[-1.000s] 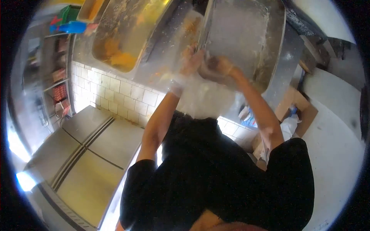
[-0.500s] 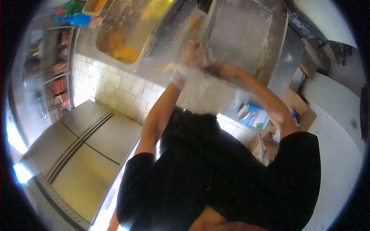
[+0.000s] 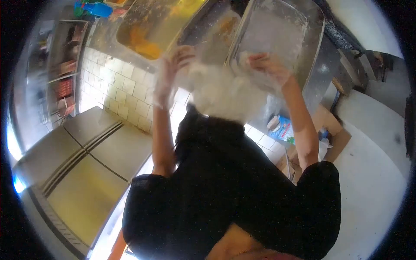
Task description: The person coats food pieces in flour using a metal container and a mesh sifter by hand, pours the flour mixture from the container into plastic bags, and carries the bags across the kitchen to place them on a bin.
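My left hand (image 3: 174, 67), in a clear plastic glove, is raised at the counter's near edge with its fingers apart and nothing visible in them. My right hand (image 3: 271, 68), also in a clear glove, is beside the near edge of a tray (image 3: 232, 47) with a whitish, powdery surface. Its fingers are stretched out and blurred, and I see nothing held. Between and below both hands lies a pale, lumpy mass (image 3: 223, 95), close against my black apron; blur hides what it is.
To the left stands a metal tray (image 3: 123, 37) with orange crumbs. A blue and white packet (image 3: 284, 130) and an open cardboard box (image 3: 340, 141) are low on the right. A steel cabinet (image 3: 86, 173) stands at lower left, beside a tiled wall (image 3: 117, 80).
My hands were close together near the whitish tray's left edge. They have moved apart, the left going left and the right going right. The view has shifted slightly.
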`<state>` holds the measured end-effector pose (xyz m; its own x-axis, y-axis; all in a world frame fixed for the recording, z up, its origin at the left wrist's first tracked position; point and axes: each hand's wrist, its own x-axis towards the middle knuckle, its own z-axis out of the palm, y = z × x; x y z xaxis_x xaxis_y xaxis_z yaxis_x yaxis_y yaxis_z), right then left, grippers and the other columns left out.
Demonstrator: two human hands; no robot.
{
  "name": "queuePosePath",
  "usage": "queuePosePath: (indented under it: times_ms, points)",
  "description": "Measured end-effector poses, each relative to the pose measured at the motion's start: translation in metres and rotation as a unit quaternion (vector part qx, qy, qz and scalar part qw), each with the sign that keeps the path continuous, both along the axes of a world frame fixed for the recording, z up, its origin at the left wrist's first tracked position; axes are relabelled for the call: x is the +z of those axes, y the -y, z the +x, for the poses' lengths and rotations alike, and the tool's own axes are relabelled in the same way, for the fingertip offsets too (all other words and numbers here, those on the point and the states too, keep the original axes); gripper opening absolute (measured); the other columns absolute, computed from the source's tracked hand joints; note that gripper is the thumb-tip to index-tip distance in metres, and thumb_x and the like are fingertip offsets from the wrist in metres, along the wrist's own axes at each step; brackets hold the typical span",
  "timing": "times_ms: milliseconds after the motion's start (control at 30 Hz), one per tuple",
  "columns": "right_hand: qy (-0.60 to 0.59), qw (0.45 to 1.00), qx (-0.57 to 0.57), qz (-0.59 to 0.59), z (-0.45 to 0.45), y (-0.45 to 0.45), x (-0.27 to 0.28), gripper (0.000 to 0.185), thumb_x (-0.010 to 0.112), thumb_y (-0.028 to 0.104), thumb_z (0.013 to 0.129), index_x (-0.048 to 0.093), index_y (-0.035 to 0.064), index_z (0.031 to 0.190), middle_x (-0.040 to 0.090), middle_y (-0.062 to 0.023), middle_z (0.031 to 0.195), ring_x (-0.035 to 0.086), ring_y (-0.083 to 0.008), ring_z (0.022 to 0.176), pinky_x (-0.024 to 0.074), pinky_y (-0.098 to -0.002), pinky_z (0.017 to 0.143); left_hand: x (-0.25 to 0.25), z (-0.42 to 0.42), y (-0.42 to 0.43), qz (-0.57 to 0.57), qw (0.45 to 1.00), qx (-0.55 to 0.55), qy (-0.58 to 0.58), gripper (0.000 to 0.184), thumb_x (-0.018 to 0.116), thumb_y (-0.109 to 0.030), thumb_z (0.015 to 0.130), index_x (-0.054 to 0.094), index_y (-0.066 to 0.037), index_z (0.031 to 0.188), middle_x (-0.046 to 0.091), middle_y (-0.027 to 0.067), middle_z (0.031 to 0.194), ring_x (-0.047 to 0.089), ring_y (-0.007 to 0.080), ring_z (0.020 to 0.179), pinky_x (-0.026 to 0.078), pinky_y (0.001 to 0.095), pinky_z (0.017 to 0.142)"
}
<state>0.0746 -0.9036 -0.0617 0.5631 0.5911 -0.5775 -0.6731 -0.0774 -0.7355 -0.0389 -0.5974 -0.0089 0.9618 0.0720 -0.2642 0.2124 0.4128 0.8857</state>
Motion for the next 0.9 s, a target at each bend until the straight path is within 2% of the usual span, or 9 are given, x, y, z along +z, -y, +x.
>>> queuePosePath:
  times_ms: [67, 167, 267, 367, 500, 600, 700, 867, 900]
  points:
    - [0.021, 0.999, -0.010, 0.033, -0.001, -0.006, 0.036, 0.020, 0.063, 0.003, 0.082, 0.063, -0.0027, 0.101, 0.066, -0.0126, 0.099, 0.063, -0.0198, 0.096, 0.0515, -0.0295, 0.085, 0.031, -0.013, 0.012, 0.102, 0.993, -0.035, 0.056, 0.048, 0.062, -0.040, 0.084, 0.056, -0.001, 0.111, 0.061, 0.0138, 0.109, 0.057, 0.0254, 0.103, 0.043, 0.0370, 0.089]
    - [0.198, 0.970, 0.139, 0.000, -0.023, -0.038, 0.092, 0.019, 0.064, 0.005, 0.081, 0.064, -0.0017, 0.098, 0.067, -0.0108, 0.093, 0.063, -0.0205, 0.096, 0.0508, -0.0286, 0.086, 0.015, -0.028, 0.016, 0.604, 0.776, -0.050, 0.176, 0.021, 0.058, -0.021, 0.085, 0.064, -0.005, 0.096, 0.063, 0.0079, 0.094, 0.058, 0.0162, 0.089, 0.046, 0.0317, 0.075]
    - [0.236, 0.937, 0.256, 0.024, -0.050, -0.072, 0.093, 0.024, 0.068, 0.013, 0.077, 0.066, 0.0008, 0.097, 0.068, -0.0099, 0.091, 0.065, -0.0231, 0.089, 0.0500, -0.0303, 0.088, 0.022, -0.025, 0.018, 0.293, 0.955, -0.032, 0.017, 0.019, 0.054, -0.019, 0.085, 0.065, -0.007, 0.093, 0.062, 0.0054, 0.092, 0.057, 0.0126, 0.083, 0.046, 0.0292, 0.068]
    - [0.431, 0.760, 0.392, -0.288, -0.095, -0.089, 0.025, 0.026, 0.060, 0.023, 0.084, 0.068, 0.0058, 0.101, 0.067, -0.0169, 0.095, 0.065, -0.0289, 0.089, 0.0491, -0.0360, 0.085, 0.071, -0.037, 0.022, 0.111, 0.994, -0.009, 0.006, 0.023, 0.050, -0.021, 0.087, 0.067, -0.008, 0.089, 0.060, 0.0034, 0.082, 0.054, 0.0096, 0.070, 0.043, 0.0245, 0.060]
    - [0.438, 0.762, 0.252, -0.405, -0.127, -0.087, -0.021, 0.032, 0.047, 0.024, 0.088, 0.062, 0.0068, 0.110, 0.062, -0.0229, 0.106, 0.060, -0.0354, 0.099, 0.0459, -0.0411, 0.089, 0.095, -0.025, 0.013, 0.228, 0.971, -0.078, 0.008, 0.026, 0.049, -0.024, 0.087, 0.069, -0.008, 0.091, 0.056, 0.0011, 0.070, 0.050, 0.0093, 0.063, 0.040, 0.0236, 0.058]
    - [0.403, 0.724, 0.291, -0.478, -0.108, -0.053, -0.009, 0.038, 0.041, 0.032, 0.091, 0.062, 0.0055, 0.109, 0.062, -0.0209, 0.105, 0.060, -0.0346, 0.098, 0.0438, -0.0408, 0.090, 0.096, -0.008, 0.002, 0.497, 0.816, -0.036, 0.293, 0.026, 0.049, -0.011, 0.084, 0.064, -0.008, 0.104, 0.061, 0.0019, 0.089, 0.055, 0.0106, 0.085, 0.044, 0.0234, 0.072]
    - [0.418, 0.680, 0.337, -0.499, -0.107, -0.057, 0.056, 0.046, 0.039, 0.041, 0.092, 0.064, 0.0044, 0.103, 0.065, -0.0173, 0.101, 0.061, -0.0319, 0.095, 0.0432, -0.0392, 0.089, 0.116, -0.001, -0.004, 0.066, 0.973, -0.063, 0.211, 0.022, 0.056, -0.026, 0.085, 0.071, -0.012, 0.091, 0.055, -0.0025, 0.072, 0.048, 0.0077, 0.064, 0.041, 0.0247, 0.059]
    - [0.298, 0.742, 0.355, -0.485, -0.134, -0.082, 0.198, 0.040, 0.047, 0.040, 0.088, 0.066, 0.0058, 0.098, 0.066, -0.0150, 0.097, 0.062, -0.0301, 0.092, 0.0472, -0.0366, 0.082, 0.127, -0.002, -0.023, 0.165, 0.946, -0.070, 0.269, 0.022, 0.055, -0.020, 0.083, 0.069, -0.011, 0.098, 0.058, -0.0007, 0.085, 0.051, 0.0102, 0.078, 0.042, 0.0253, 0.068]
    - [0.377, 0.659, 0.434, -0.485, -0.138, -0.074, 0.203, 0.040, 0.051, 0.042, 0.085, 0.067, 0.0065, 0.096, 0.066, -0.0142, 0.096, 0.063, -0.0293, 0.090, 0.0476, -0.0362, 0.080, 0.130, -0.002, -0.029, 0.220, 0.928, -0.076, 0.292, 0.022, 0.055, -0.019, 0.083, 0.068, -0.011, 0.099, 0.058, -0.0004, 0.088, 0.051, 0.0107, 0.081, 0.042, 0.0254, 0.070]
